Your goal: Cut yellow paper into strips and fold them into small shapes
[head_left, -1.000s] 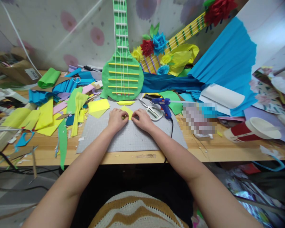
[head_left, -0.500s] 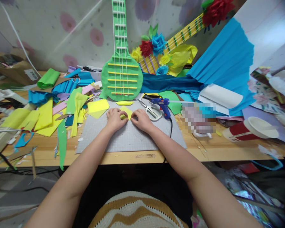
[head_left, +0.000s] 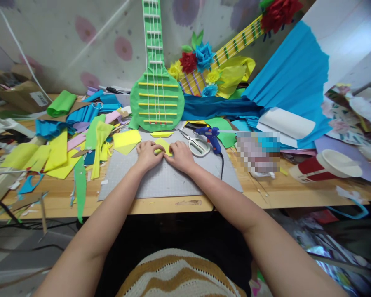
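Both hands rest on a grey cutting mat (head_left: 170, 181) at the middle of the wooden table. My left hand (head_left: 147, 154) and my right hand (head_left: 181, 156) have their fingers curled and pressed on a small folded piece of yellow paper (head_left: 163, 145) that lies between them on the mat. Most of the paper is covered by the fingers. White-handled scissors (head_left: 194, 144) and a blue glue gun (head_left: 210, 137) lie just right of my right hand.
A green paper guitar (head_left: 157, 97) leans on the wall behind the mat, beside paper flowers (head_left: 196, 62) and a blue pleated fan (head_left: 293, 78). Yellow, green and blue paper scraps (head_left: 62, 150) cover the left side. A red paper cup (head_left: 324, 167) lies tipped at right.
Both hands have shifted slightly left with the yellow paper and pressed closer together over it; the view has tilted a little.
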A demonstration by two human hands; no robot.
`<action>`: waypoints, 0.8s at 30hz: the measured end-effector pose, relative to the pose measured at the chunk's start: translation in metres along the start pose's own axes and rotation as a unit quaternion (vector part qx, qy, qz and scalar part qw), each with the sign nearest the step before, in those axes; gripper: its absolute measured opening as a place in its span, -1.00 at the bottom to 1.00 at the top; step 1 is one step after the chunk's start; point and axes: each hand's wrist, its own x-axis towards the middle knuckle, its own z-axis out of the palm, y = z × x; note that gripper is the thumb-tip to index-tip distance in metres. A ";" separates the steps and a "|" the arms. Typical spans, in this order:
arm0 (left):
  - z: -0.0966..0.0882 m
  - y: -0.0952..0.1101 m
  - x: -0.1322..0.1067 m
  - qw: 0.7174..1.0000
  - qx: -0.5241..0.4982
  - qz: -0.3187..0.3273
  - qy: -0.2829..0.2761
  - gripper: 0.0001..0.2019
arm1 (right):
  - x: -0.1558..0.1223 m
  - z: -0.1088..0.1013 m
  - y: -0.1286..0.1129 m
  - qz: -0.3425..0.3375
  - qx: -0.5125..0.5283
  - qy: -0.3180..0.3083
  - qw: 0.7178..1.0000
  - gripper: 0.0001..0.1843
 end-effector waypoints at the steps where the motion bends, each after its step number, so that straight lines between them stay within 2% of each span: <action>1: 0.000 0.000 0.000 1.000 0.002 0.001 0.000 -0.84 | 0.000 -0.001 0.000 0.000 0.001 -0.004 1.000 -0.79; 8: -0.001 0.000 -0.002 1.000 0.001 0.004 -0.001 -0.84 | -0.004 -0.005 0.013 -0.020 0.053 -0.027 0.998 -0.88; 12: 0.000 0.000 -0.002 1.000 0.001 0.003 0.001 -0.84 | -0.003 -0.003 0.013 0.008 0.085 -0.026 0.996 -0.88; 16: 0.001 -0.001 -0.001 1.000 -0.004 0.004 0.005 -0.85 | 0.000 0.000 0.006 0.030 0.058 -0.005 0.998 -0.82; 19: 0.002 0.000 0.000 1.000 -0.002 0.003 0.011 -0.82 | 0.001 0.002 0.005 0.028 0.038 -0.005 0.999 -0.86; 24: 0.001 0.001 0.000 1.000 0.003 -0.005 0.012 -0.84 | -0.001 0.000 0.010 0.012 0.062 -0.020 0.998 -0.95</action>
